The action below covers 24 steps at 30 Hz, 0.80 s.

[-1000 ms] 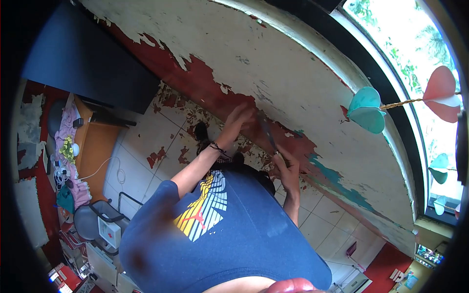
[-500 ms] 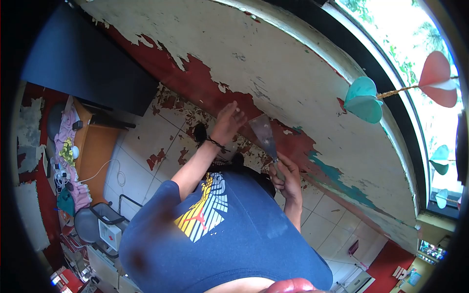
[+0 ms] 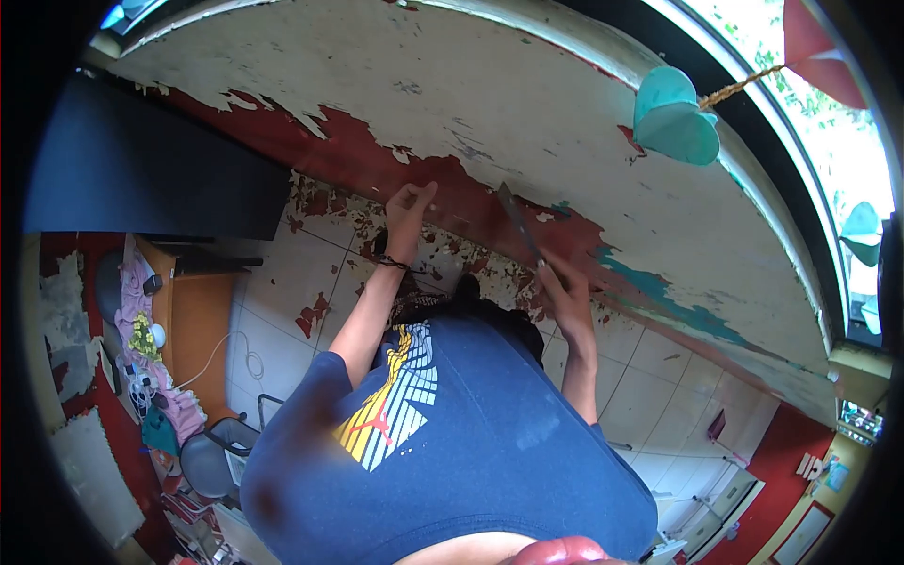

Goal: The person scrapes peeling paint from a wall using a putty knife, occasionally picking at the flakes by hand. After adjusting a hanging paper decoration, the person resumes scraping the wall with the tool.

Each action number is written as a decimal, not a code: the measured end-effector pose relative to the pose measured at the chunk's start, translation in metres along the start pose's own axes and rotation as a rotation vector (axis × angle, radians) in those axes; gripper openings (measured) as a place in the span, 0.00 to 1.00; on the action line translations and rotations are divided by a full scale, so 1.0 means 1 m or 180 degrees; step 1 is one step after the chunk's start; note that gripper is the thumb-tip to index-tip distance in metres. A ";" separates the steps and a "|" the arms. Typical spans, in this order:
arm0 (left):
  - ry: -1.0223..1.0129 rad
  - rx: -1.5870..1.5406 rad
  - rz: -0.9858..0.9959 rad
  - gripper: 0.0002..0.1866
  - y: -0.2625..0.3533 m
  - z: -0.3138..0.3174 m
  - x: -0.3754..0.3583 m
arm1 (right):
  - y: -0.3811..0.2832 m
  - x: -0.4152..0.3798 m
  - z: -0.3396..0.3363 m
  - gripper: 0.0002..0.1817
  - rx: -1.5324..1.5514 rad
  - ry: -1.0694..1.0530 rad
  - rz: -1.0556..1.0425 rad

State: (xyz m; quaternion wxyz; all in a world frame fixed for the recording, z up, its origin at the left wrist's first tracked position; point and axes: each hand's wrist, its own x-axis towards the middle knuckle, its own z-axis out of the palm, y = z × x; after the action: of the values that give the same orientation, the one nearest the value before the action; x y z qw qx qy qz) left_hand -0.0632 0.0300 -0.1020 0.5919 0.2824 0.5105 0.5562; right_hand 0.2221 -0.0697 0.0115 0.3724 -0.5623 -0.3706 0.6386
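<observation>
My right hand grips a putty knife by its handle, most of which the fingers hide. The blade is turned nearly edge-on, with its tip close to the wall, where white paint ends raggedly over red. My left hand is raised in front of the bare red band, left of the blade. Its fingers are curled together, and whatever may be between them is hidden. Dark bracelets circle that wrist. A few small pale flecks show near the hands.
Paint chips litter the tiled floor along the wall's foot. A dark panel stands left, beside a wooden desk with a cloth and cables. A chair is lower left. Paper hearts hang by the window, upper right.
My left hand has gone from spread fingers to curled ones and shifted left. The putty knife has rotated from showing its broad face to nearly edge-on. The camera view has shifted slightly.
</observation>
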 end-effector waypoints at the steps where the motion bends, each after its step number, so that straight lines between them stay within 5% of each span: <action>1: -0.0014 0.0020 -0.0025 0.07 0.006 0.009 -0.010 | 0.009 0.012 0.003 0.22 -0.0041 0.0096 -0.0116; 5: -0.0936 0.0661 0.0493 0.25 0.005 0.053 -0.051 | 0.015 0.024 0.027 0.21 -0.0275 0.0203 -0.0407; 11: -0.1368 0.0669 0.0543 0.47 -0.001 0.065 -0.075 | 0.010 0.034 0.054 0.21 -0.0494 0.0235 -0.0543; 15: -0.1410 0.1170 0.1135 0.51 0.022 0.067 -0.074 | 0.026 0.035 0.054 0.21 -0.0882 0.0353 -0.1024; 17: -0.1526 0.0856 0.1009 0.55 0.016 0.072 -0.071 | 0.020 0.034 0.060 0.21 -0.0465 0.0398 -0.0615; 20: -0.1587 0.0817 0.0928 0.59 0.016 0.072 -0.073 | 0.051 0.042 0.064 0.21 -0.0615 0.0500 -0.1150; 24: -0.1825 0.0749 0.0558 0.61 0.019 0.070 -0.075 | 0.036 0.030 0.066 0.21 -0.0588 0.0442 -0.0930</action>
State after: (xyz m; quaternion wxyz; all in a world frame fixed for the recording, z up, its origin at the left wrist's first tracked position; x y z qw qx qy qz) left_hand 0.0049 -0.0203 -0.0410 0.6247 0.5370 0.3575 0.4399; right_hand 0.1519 -0.0620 -0.0276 0.4326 -0.5771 -0.4787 0.5006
